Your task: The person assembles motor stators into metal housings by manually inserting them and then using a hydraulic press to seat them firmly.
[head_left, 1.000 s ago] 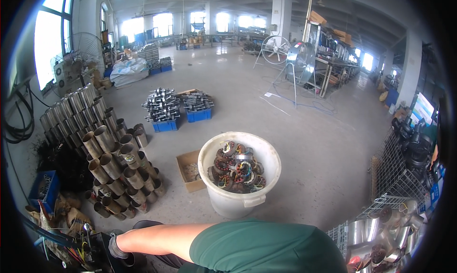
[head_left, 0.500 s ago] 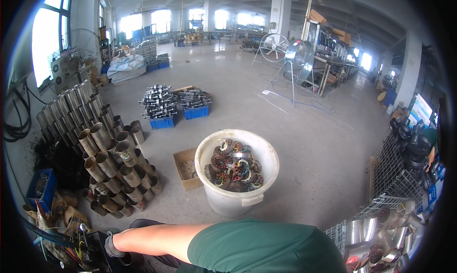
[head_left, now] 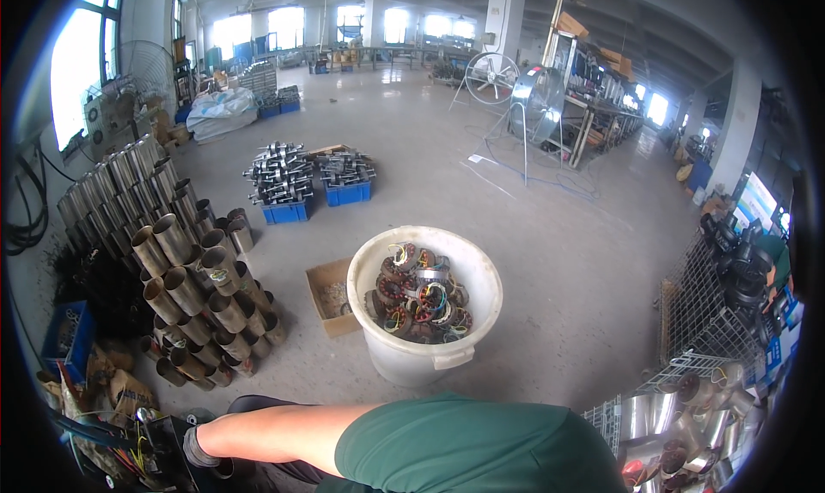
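Right hand point(head_left: 199, 448): grey ribbed knit at the wrist, fingers lost in shadow at lower left. Can't tell if it's clenched, released or gripping. Left hand out of frame. Bare forearm runs level to a smooth green cloth sleeve point(head_left: 464, 441).

Nearest to that hand: dark boxy equipment point(head_left: 168, 441), lower left, right beside the wrist. Contact unclear. Thin coloured wires point(head_left: 136, 459) and black hoses at it, count unreadable.

Just behind: crumpled brown sacks point(head_left: 129, 394), then 1 blue plastic crate point(head_left: 69, 338) with small metal pieces inside.

Above the forearm: stacked open-ended metal tubes point(head_left: 182, 289), dull and brownish in front, shinier at the back. Dozens, too overlapped for an exact count.

Center: 1 round off-white plastic tub point(head_left: 404, 364), smooth wall, thick rim. Holds a heap of ring-shaped wound cores point(head_left: 432, 297), red-brown coils, yellow leads; over ten visible. Just left of it, 1 open cardboard box point(head_left: 339, 325), small loose bits inside.

Farther: 2 blue crates point(head_left: 285, 213) heaped with steel shaft parts point(head_left: 284, 175). 2 round metal fans point(head_left: 537, 105) on leggy stands.

Right: wire-mesh cage point(head_left: 696, 300); shiny metal cylinders point(head_left: 657, 414) piled below it, several.
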Available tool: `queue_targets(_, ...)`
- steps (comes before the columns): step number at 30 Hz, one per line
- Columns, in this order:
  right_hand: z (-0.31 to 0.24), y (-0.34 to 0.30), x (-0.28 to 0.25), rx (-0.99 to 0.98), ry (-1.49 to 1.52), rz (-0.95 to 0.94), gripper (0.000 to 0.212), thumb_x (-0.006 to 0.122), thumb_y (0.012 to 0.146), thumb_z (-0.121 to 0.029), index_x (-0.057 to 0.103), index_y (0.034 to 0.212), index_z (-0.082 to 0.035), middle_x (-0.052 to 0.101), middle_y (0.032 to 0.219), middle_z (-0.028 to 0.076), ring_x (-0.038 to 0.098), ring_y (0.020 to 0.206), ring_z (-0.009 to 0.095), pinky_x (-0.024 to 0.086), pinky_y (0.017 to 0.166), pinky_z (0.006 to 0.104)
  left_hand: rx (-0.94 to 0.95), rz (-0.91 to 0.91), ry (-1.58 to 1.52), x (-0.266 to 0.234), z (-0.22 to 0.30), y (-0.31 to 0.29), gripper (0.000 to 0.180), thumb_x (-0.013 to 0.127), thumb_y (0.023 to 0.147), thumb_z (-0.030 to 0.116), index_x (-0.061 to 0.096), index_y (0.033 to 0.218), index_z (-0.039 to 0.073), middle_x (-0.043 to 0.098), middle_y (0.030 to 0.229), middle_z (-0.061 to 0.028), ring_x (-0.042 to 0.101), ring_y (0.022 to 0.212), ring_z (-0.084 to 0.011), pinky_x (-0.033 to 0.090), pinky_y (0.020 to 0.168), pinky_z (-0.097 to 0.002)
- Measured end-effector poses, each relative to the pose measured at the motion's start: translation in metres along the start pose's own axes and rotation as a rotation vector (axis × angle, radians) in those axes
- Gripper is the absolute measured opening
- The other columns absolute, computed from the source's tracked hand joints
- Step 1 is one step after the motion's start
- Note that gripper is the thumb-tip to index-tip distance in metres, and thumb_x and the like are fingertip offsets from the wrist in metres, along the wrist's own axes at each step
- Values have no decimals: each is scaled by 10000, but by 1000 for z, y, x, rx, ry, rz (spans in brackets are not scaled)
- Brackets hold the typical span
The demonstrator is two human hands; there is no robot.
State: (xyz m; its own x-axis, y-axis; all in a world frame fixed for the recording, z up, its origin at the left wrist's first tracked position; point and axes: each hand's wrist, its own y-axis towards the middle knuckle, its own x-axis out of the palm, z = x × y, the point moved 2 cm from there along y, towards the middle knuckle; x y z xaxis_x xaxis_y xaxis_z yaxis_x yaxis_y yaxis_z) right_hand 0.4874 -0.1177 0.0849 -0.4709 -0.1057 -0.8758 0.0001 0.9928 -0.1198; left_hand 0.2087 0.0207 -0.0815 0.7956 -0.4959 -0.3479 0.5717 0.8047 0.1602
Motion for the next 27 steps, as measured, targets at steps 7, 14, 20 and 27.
queue_targets(7, 4, 0, -5, -8, 4, -8, 377, 635, 844, -237, 802, 1151, -94, 790, 976, 133, 755, 890, 289, 608, 778, 466, -56, -126, 4, 3, -20, 5, 311, 573, 1026, 98, 671, 1314, 35, 687, 1282, -144, 628, 1176, -301, 507, 1054, -428)
queue_targets(14, 7, 1, -9, -19, 0, -7, 376, 630, 845, -228, 802, 1152, -94, 790, 984, 136, 755, 897, 295, 608, 782, 467, -328, -244, -488, -5, -59, 7, 380, 494, 1057, 225, 644, 1371, 73, 660, 1344, -150, 603, 1253, -328, 475, 1109, -458)
queue_targets(20, 14, 0, -9, -22, 10, -21, 376, 625, 845, -220, 802, 1152, -95, 790, 991, 139, 755, 902, 299, 609, 784, 468, -460, -283, -525, 3, -76, 6, 441, 459, 1070, 301, 613, 1430, 98, 623, 1424, -140, 554, 1337, -332, 433, 1164, -467)
queue_targets(27, 15, -5, -14, -41, -12, -66, 376, 620, 846, -211, 803, 1153, -95, 790, 999, 143, 755, 908, 305, 609, 788, 469, -495, -260, -330, -9, -145, 8, 494, 446, 1108, 337, 518, 1517, 71, 614, 1434, -129, 566, 1277, -276, 449, 1113, -415)
